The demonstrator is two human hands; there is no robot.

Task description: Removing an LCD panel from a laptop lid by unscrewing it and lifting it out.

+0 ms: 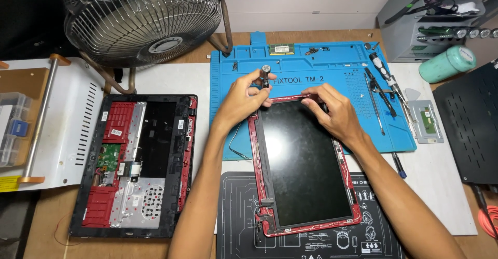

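A laptop screen panel (306, 160) in a red lid frame (311, 227) lies tilted on the mats in front of me. My left hand (243, 97) holds a small screwdriver (265, 75) upright at the lid's top left corner. Resting on the lid's top edge, my right hand (334, 111) has its fingers pinching the frame near the top middle. What sits under those fingertips is hidden.
An opened laptop base (136, 163) with red inner parts lies at left. A blue work mat (311, 70) holds screwdrivers (383, 75), tweezers and a memory module (281, 49). A fan (142, 18) stands at the back left, a green roll (447, 63) at right, and a black mat (238, 217) in front.
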